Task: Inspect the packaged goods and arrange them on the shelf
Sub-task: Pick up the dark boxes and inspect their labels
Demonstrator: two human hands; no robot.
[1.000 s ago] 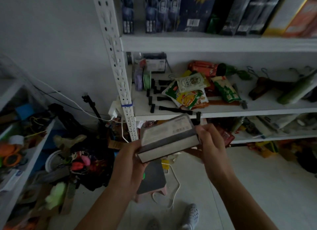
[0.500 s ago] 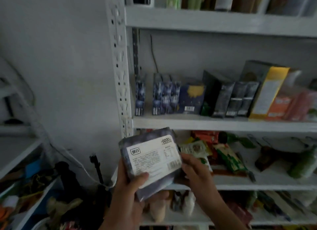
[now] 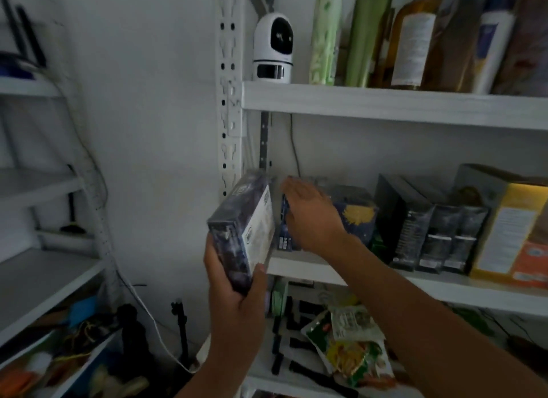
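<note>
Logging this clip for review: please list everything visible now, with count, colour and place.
held box: one, dark blue with white label, before the middle shelf's left end
blue boxes: a few, dark blue, middle shelf, behind right hand
emblem box: one, dark blue with yellow emblem, middle shelf
black packs: several, black, middle shelf
yellow box: one, yellow and orange, middle shelf right
camera: one, white, top shelf left
green rolls: two, pale green, top shelf
bottle: one, amber, top shelf
snack packets: several, green and yellow, lower shelf
shelf unit: one, white
left hand: one, grips the held box's lower end
right hand: one, open, at the blue boxes
</note>
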